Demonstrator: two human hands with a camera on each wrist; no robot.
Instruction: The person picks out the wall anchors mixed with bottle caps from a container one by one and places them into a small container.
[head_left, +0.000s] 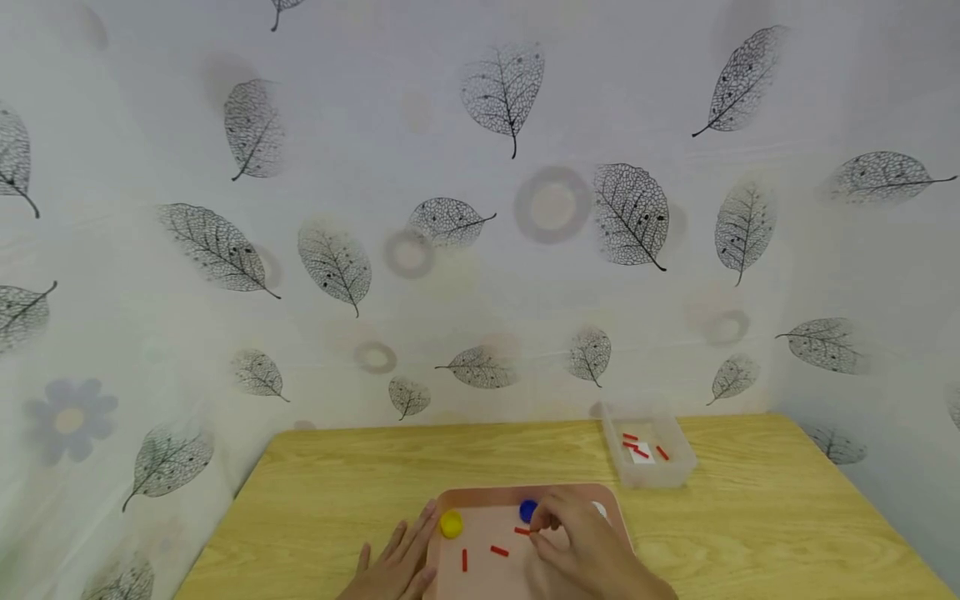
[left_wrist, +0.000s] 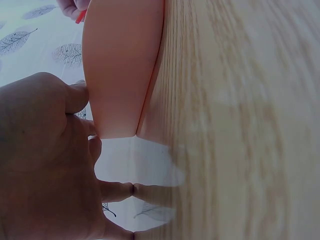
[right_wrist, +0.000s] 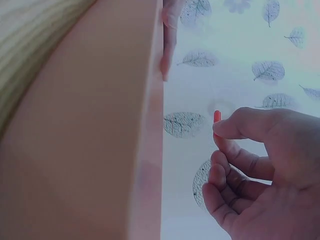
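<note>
A short red stick (head_left: 522, 531) is pinched between the thumb and forefinger of my right hand (head_left: 581, 546), over the pink tray (head_left: 480, 583). In the right wrist view the end of this red stick (right_wrist: 217, 116) pokes out past the fingertips. My left hand (head_left: 397, 567) lies against the tray's left side with its fingers spread; in the left wrist view the left hand (left_wrist: 50, 155) touches the tray wall (left_wrist: 125, 65), and some fingertips meet the table. Inside the tray lie two more red sticks, one upright in view (head_left: 464, 560) and one slanted (head_left: 499, 551).
Along the tray's far side sit a yellow round piece (head_left: 451, 524), a blue one (head_left: 528, 511) and a white one (head_left: 599, 508), partly behind my right hand. A clear plastic box (head_left: 652, 477) with several red sticks stands at the back right of the wooden table (head_left: 360, 467).
</note>
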